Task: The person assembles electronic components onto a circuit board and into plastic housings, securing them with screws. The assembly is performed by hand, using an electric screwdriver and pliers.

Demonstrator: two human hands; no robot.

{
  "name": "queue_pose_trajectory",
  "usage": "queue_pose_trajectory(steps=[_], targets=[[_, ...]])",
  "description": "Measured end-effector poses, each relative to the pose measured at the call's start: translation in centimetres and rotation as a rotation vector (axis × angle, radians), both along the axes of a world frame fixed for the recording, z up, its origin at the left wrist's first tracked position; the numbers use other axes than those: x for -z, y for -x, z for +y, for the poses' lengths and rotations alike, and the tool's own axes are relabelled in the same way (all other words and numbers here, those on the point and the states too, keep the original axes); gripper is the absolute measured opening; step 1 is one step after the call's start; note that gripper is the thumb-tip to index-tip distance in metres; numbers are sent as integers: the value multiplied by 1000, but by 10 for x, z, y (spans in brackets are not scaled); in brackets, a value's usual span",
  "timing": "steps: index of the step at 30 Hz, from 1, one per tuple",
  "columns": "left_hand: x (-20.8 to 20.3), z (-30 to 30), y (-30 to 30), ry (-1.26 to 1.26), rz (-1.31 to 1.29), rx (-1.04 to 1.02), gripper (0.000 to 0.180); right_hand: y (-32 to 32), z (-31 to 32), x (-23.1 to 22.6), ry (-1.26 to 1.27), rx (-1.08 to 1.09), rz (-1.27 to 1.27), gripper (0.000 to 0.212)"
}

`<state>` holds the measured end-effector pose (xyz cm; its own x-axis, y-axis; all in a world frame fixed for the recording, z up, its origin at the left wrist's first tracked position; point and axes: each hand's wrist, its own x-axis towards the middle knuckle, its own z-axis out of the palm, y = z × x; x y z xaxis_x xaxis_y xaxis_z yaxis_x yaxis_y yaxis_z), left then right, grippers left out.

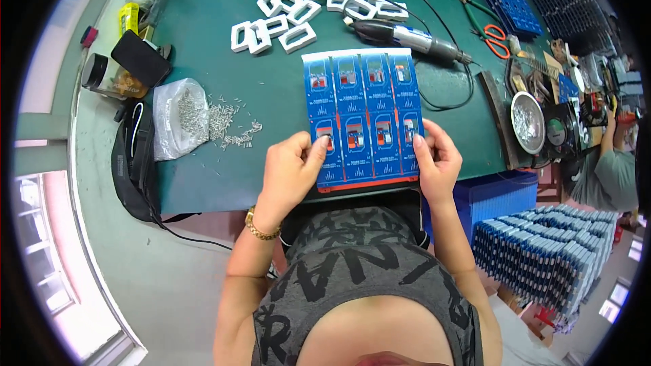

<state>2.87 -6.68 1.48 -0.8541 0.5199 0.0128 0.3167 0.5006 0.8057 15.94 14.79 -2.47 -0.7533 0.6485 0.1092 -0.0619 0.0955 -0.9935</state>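
A blue circuit board panel [363, 110], split into two rows of units with small red and silver parts, lies at the near edge of the green table. An orange-red layer [369, 184] shows under its near edge. My left hand [293, 168] grips the panel's left side, thumb on top near the lower row. At the right side my right hand [439, 166] holds it likewise, thumb on the face and fingers by the edge. The fingertips beneath are hidden. Just beyond the panel lies a black and silver electric screwdriver [407, 39] with its cable.
White plastic frames [298, 35] are heaped at the back. Small metal pins [224, 118] spill from a clear bag [178, 112] on the left, near a phone [141, 58]. Pliers [485, 30], a metal bowl [527, 122] and a co-worker's arm [608, 135] are right, above stacked boards [542, 251].
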Motion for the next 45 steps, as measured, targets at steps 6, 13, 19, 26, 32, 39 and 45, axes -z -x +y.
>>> queue_pose_trajectory(steps=[6,13,19,26,32,39,45], targets=[[-1,-1,-3,2,-135,17,36,2,4,-8,-606,68,-125,27],[-7,2,1,257,-81,60,41,0,4,-6,-627,54,-212,25],[-2,3,-1,230,-22,26,43,2,5,-12,-793,39,-171,28],[-5,0,-5,235,1,54,44,-1,6,-16,-825,-44,-222,28],[-2,0,-5,334,93,67,45,-3,6,-20,-915,-56,-251,27],[-8,-19,50,256,139,-162,23,17,8,-51,-986,-123,-334,44],[4,-19,129,244,463,-125,17,72,-21,-77,-1137,-504,-442,79]])
